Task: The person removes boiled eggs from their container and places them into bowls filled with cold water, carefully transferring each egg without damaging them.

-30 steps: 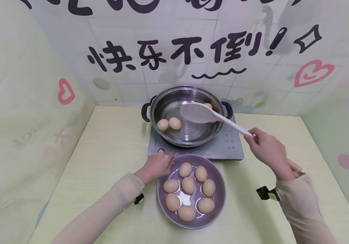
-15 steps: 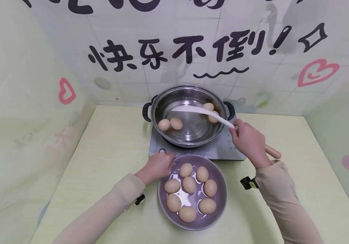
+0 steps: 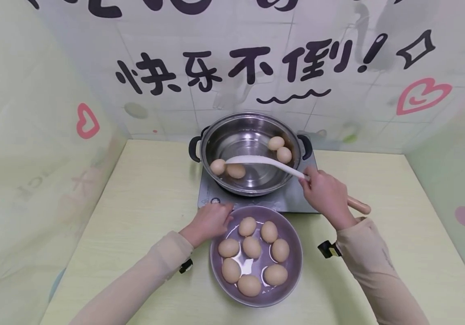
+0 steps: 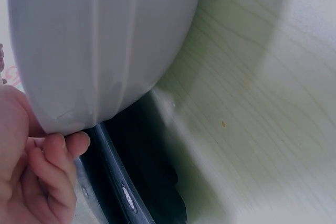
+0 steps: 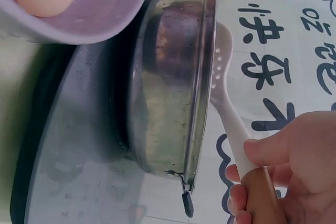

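Observation:
My right hand (image 3: 325,194) grips the wooden handle (image 5: 265,198) of a white slotted spoon (image 3: 257,160). The spoon's head reaches over the steel pot (image 3: 218,142) and overlaps an egg (image 3: 236,171) at its lower left. Beside that one lies another egg (image 3: 217,167); two more eggs (image 3: 284,155) rest at the pot's right side. In front of the pot stands a purple bowl (image 3: 296,266) holding several brown eggs (image 3: 251,247). My left hand (image 3: 210,220) holds the bowl's upper left rim, its fingertips (image 4: 77,142) curled against the edge in the left wrist view.
The pot, with black side handles (image 3: 194,149), sits on a flat grey induction cooker (image 3: 297,201). Behind it rises a printed wall sheet (image 3: 155,45), and similar sheets line both sides of the pale wooden table (image 3: 147,180).
My right hand has moved left, bringing the spoon left and down to the lower-left eggs. The spoon has turned from face-on to edge-on. My left hand stays on the bowl.

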A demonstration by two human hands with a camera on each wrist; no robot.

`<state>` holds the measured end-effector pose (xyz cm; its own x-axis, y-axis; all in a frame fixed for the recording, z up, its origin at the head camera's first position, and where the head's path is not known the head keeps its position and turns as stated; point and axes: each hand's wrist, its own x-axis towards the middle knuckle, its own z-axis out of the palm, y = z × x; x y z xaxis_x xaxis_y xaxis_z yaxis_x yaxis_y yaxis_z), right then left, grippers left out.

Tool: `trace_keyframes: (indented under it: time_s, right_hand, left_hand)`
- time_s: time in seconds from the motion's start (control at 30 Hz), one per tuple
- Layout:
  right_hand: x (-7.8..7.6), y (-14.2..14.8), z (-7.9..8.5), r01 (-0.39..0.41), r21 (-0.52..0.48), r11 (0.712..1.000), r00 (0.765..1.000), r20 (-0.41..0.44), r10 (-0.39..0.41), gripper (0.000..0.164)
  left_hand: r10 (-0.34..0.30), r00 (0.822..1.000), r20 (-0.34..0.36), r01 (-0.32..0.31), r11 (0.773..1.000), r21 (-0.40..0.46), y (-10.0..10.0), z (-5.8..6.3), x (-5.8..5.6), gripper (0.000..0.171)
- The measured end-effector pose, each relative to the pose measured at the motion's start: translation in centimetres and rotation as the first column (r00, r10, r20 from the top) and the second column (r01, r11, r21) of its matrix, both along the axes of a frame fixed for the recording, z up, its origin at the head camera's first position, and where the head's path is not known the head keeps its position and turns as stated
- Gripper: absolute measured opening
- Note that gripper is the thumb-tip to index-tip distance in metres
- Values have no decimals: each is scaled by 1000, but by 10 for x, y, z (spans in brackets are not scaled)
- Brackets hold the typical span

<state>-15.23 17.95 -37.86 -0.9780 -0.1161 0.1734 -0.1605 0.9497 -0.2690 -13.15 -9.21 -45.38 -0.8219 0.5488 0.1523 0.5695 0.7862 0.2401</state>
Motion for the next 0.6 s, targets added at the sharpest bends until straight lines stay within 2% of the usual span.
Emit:
trace_keyframes:
  time_s: [0.17,0.6]
  right_hand:
    - [9,3,-1,-24,15,1000,1000,-8,24,13]
    - [28,7,7,-59,39,998,997,56,57,15]
  left_hand:
    - [0,1000,-5,0,1000,0,-1,-1,0,15]
    - [-5,1000,-15,4,1000,-13,-1,0,0,15]
